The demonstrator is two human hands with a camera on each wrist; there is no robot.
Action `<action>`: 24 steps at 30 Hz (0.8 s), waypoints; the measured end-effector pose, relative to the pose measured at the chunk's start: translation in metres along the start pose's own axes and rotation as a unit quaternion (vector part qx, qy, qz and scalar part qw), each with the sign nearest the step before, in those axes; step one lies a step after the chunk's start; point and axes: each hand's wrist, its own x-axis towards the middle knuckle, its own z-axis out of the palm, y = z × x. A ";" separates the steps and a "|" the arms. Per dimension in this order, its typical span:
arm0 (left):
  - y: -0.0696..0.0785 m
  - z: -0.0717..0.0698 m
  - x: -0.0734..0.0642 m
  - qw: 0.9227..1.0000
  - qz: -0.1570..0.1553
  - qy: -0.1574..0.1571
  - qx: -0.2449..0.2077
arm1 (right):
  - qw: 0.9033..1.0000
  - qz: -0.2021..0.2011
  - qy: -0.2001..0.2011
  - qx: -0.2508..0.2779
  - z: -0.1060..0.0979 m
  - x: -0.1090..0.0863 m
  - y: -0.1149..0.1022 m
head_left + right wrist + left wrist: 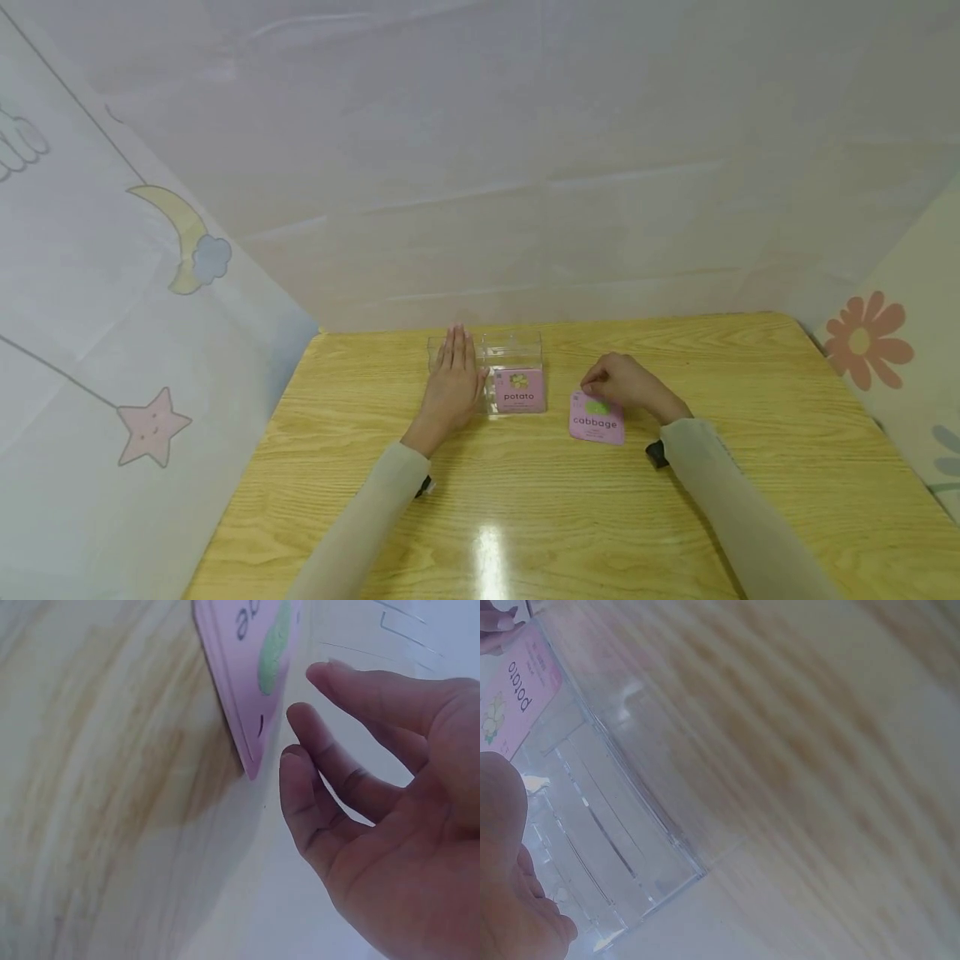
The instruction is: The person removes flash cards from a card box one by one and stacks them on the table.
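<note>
A clear plastic rack (487, 354) stands on the table near the back edge, with ledges that show in the left wrist view. A pink card printed "potato" (519, 392) leans in its right part. My left hand (452, 387) lies over the rack's left part with its fingers straight. To the right, a small stack of pink cards (229, 671) lies on the table, "cabbage" (596, 423) on top. Over the stack's upper edge is my right hand (622, 383). Its fingers (330, 742) bend loosely, thumb apart, and in the right wrist view they hold nothing.
The wooden table (525, 492) runs back to a pale cloth wall (480, 208). Printed side panels stand left and right, one with a star (153, 427), the other with a flower (868, 340). Dark bands (657, 454) show at the wrists.
</note>
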 end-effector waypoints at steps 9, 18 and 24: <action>0.001 0.001 0.002 1.000 -0.006 -0.009 0.002 | 1.000 0.002 0.018 0.006 -0.004 -0.005 -0.004; 0.000 0.003 0.000 1.000 -0.003 0.004 0.000 | 0.999 -0.013 0.041 0.004 -0.005 -0.007 -0.015; 0.000 0.003 0.001 1.000 -0.001 0.015 -0.003 | 0.998 -0.034 0.055 0.001 -0.006 -0.007 -0.024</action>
